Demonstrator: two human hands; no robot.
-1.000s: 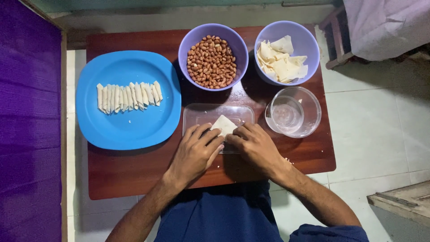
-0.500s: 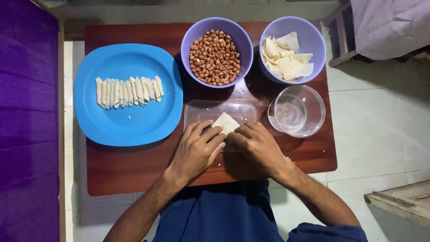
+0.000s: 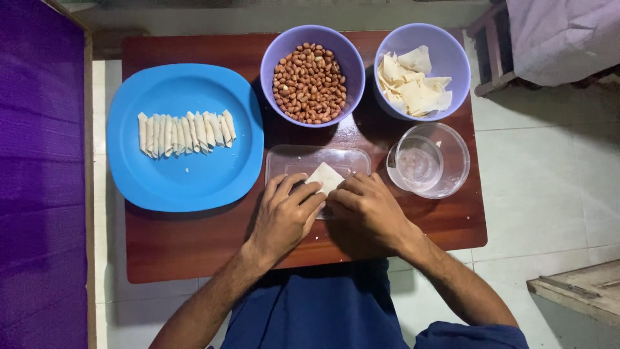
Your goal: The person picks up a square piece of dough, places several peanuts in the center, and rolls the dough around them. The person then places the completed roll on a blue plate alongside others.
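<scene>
Head view, looking straight down: both my hands meet over a pale wrapper (image 3: 325, 176) on a clear lid (image 3: 303, 158) at the middle of a small red-brown table (image 3: 194, 245). My left hand (image 3: 284, 213) curls its fingers (image 3: 298, 189) onto the wrapper's left edge; my right hand (image 3: 365, 210) presses its fingertips (image 3: 337, 194) on the right edge. The two hands sit close together, fingertips nearly touching, pinching the sheet between them. Only one corner of the wrapper shows above my fingers, pointing away from me. Whether anything lies inside the fold I cannot tell.

Left of my hands, a blue plate (image 3: 187, 184) holds a neat row of rolls (image 3: 185, 132), packed side by side and touching. Beyond the lid, at the far edge of the table, stand two purple bowls: the nuts bowl (image 3: 271, 58), filled with brown peanuts (image 3: 310, 83), and beside it to the right the sheets bowl (image 3: 452, 52), holding a loose heap of pale sheets (image 3: 413, 87). Just right of the lid, near my right hand, sits a glass bowl (image 3: 452, 174) with a little clear liquid in it. I wear a dark blue shirt (image 3: 310, 317). White floor tiles (image 3: 542, 187) lie to the right, a purple cloth (image 3: 42, 174) to the left.
</scene>
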